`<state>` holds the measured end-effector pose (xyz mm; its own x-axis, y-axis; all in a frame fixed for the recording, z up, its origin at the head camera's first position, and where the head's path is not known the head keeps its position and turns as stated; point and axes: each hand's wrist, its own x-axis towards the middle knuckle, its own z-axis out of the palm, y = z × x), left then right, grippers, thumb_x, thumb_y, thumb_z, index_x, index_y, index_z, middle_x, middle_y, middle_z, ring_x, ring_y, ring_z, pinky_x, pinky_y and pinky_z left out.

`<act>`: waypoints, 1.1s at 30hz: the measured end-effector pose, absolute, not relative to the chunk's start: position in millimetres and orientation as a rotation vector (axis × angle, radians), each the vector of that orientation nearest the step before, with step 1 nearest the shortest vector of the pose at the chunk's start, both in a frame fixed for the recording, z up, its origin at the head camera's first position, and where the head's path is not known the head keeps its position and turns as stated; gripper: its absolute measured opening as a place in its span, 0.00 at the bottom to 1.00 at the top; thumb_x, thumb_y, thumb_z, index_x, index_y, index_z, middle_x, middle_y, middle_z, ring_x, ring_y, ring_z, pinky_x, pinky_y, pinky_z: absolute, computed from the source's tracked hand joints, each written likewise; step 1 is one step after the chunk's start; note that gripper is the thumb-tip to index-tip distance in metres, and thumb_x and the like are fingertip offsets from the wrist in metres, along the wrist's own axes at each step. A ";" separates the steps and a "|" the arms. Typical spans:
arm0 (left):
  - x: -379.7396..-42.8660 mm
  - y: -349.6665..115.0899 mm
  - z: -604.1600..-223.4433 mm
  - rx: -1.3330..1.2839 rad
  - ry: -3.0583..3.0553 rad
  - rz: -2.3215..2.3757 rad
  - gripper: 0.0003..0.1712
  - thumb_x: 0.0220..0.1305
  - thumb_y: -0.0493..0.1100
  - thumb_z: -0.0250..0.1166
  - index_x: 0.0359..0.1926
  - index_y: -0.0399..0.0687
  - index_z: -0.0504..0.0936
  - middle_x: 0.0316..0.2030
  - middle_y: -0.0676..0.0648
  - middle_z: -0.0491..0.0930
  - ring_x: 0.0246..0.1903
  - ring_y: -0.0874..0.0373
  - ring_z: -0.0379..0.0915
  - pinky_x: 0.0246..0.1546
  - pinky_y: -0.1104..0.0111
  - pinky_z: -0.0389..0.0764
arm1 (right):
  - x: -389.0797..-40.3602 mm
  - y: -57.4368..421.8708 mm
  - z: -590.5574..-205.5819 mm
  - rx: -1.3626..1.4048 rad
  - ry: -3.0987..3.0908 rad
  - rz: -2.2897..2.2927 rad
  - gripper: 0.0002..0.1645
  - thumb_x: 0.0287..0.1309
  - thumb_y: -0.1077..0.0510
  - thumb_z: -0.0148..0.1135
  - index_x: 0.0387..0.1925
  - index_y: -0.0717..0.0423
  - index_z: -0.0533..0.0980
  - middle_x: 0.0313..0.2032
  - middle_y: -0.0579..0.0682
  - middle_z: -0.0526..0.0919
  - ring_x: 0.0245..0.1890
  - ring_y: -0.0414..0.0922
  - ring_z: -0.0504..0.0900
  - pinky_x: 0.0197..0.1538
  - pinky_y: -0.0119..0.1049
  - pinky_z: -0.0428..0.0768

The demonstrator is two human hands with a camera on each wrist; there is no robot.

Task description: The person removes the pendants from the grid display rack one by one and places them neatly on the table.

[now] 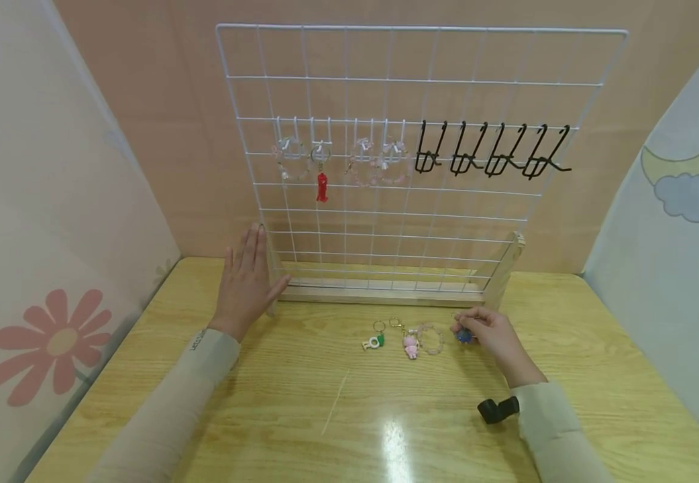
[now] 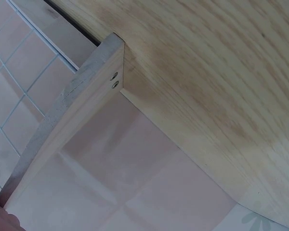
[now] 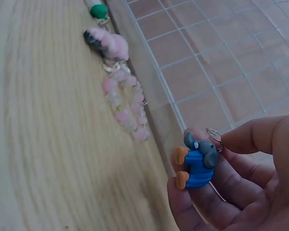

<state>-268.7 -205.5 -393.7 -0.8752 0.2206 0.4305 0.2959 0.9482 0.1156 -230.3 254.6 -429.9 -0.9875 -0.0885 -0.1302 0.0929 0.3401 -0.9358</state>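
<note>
My right hand (image 1: 490,330) pinches the metal ring of a keychain (image 3: 200,164) between thumb and fingers. Its small figure has a blue body, a grey head with big ears and orange feet, and lies against the fingers. Straight-fingered, my left hand (image 1: 247,275) rests at the left wooden support (image 2: 62,115) of a white wire grid rack (image 1: 422,28), thumb spread toward the base. Left of my right hand lie a pink beaded bracelet (image 1: 431,353), a pink figure keychain (image 1: 410,346) and a green-and-white keychain (image 1: 375,342).
Black hooks (image 1: 464,161) hang on the grid's right half. White hooks on the left half carry a red keychain (image 1: 322,187) and several beaded bracelets (image 1: 363,173). A fabric wall with flowers (image 1: 56,342) borders the wooden table (image 1: 301,429) on the left.
</note>
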 end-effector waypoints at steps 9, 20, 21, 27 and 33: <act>-269.7 -206.1 -394.6 -0.371 -2.682 -0.238 0.59 0.72 0.62 0.59 0.79 0.35 0.32 0.80 0.39 0.30 0.79 0.46 0.26 0.75 0.41 0.39 | -232.8 256.2 -442.0 0.022 2.510 -1.615 0.18 0.76 0.61 0.51 0.54 0.75 0.74 0.40 0.58 0.88 0.38 0.38 0.85 0.40 0.30 0.83; -270.8 -205.9 -395.4 -0.369 -2.681 -0.237 0.59 0.71 0.62 0.59 0.79 0.36 0.31 0.80 0.40 0.29 0.79 0.44 0.29 0.75 0.41 0.39 | -235.4 252.2 -444.6 -0.013 2.660 -1.448 0.17 0.76 0.59 0.52 0.50 0.70 0.78 0.43 0.59 0.88 0.47 0.52 0.85 0.43 0.32 0.82; -270.7 -205.8 -395.3 -0.370 -2.682 -0.235 0.59 0.71 0.62 0.59 0.79 0.36 0.31 0.80 0.40 0.29 0.79 0.44 0.29 0.75 0.41 0.39 | -235.7 251.9 -444.8 -0.010 2.666 -1.442 0.17 0.76 0.58 0.52 0.50 0.70 0.79 0.44 0.60 0.88 0.48 0.53 0.85 0.43 0.32 0.82; -269.8 -205.4 -394.3 -0.365 -2.690 -0.225 0.59 0.71 0.62 0.59 0.79 0.35 0.31 0.80 0.39 0.29 0.79 0.44 0.29 0.75 0.41 0.39 | -237.5 251.0 -446.3 -0.018 2.713 -1.397 0.16 0.74 0.59 0.54 0.50 0.69 0.80 0.48 0.62 0.86 0.49 0.55 0.83 0.45 0.33 0.80; -268.9 -204.8 -393.4 -0.363 -2.697 -0.226 0.60 0.71 0.62 0.59 0.79 0.35 0.31 0.80 0.39 0.29 0.79 0.46 0.26 0.75 0.42 0.38 | -238.7 251.4 -446.7 -0.030 2.766 -1.333 0.16 0.73 0.59 0.56 0.49 0.67 0.81 0.50 0.62 0.85 0.50 0.55 0.81 0.48 0.40 0.78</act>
